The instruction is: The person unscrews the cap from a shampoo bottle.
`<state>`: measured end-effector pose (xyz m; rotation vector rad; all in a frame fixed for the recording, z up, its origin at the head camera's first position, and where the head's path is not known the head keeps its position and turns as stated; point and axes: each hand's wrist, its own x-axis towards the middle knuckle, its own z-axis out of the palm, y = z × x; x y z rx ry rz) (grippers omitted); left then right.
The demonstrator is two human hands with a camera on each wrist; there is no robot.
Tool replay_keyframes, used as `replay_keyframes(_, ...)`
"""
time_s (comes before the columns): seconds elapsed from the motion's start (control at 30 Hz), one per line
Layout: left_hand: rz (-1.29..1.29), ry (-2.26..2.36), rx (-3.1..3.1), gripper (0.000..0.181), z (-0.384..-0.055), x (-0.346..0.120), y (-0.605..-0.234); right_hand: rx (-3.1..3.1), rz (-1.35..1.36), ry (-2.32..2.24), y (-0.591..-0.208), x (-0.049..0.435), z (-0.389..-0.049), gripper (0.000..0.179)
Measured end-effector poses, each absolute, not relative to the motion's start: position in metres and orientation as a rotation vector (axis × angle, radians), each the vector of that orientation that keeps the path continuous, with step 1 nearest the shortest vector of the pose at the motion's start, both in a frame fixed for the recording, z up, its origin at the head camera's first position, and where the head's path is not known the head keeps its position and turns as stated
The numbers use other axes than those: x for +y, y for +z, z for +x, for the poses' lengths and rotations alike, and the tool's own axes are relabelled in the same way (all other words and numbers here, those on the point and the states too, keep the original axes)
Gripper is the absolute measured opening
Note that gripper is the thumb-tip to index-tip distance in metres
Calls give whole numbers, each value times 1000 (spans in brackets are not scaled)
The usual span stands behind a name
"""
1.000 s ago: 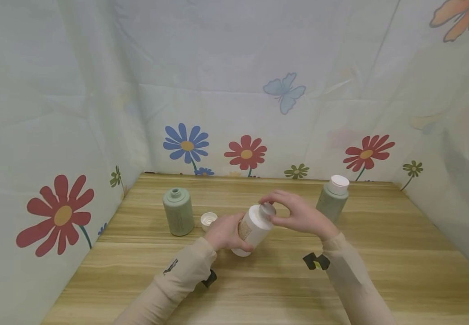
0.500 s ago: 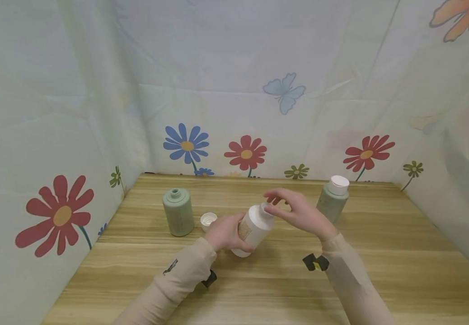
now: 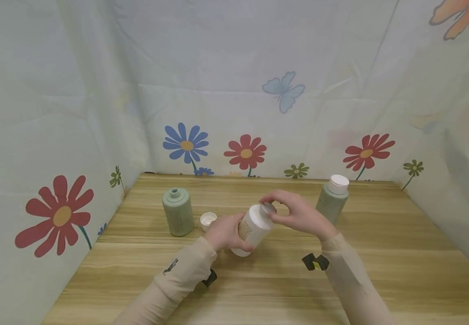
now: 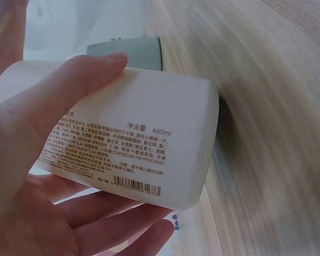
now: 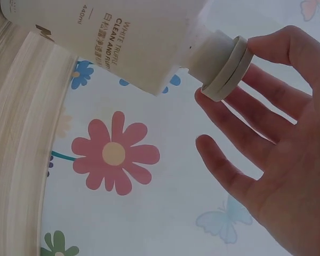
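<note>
A white shampoo-type bottle (image 3: 255,229) leans to the right above the table, gripped round its body by my left hand (image 3: 228,232). In the left wrist view the thumb crosses the printed side of the bottle, and the other fingers lie behind and below it. My right hand (image 3: 299,214) is at the bottle's top. There its thumb and fingertips pinch the rim of a pale cap (image 5: 228,69) on the neck, as the right wrist view shows. The cap's threads are hidden.
A green bottle (image 3: 178,214) without a cap stands at the left. Near it a small white cap (image 3: 208,220) lies with its hollow side up. Behind my right hand stands a green bottle with a white cap (image 3: 339,184). A flowered cloth (image 3: 218,104) hangs behind the wooden table (image 3: 275,289).
Half a second ago my right fingers were lifted and loosened from the cap; now they are back round its rim. The left hand and the tilted bottle have barely moved.
</note>
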<state>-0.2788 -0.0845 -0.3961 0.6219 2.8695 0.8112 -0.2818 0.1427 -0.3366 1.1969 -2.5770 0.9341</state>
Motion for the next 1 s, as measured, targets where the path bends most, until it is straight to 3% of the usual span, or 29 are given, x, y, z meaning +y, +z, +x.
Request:
replay_keyframes(0.4, 617, 813, 2872, 65, -277, -85, -395, -2655, 1088, 1026, -336, 139, -281, 43)
replay_keyframes(0.6, 631, 820, 2868, 65, -277, -85, -395, -2677, 1008, 966, -340, 139, -283, 32)
replay_keyframes(1.0, 606, 803, 2871, 65, -279, -85, -395, -2572, 1161, 905, -342, 140, -285, 33)
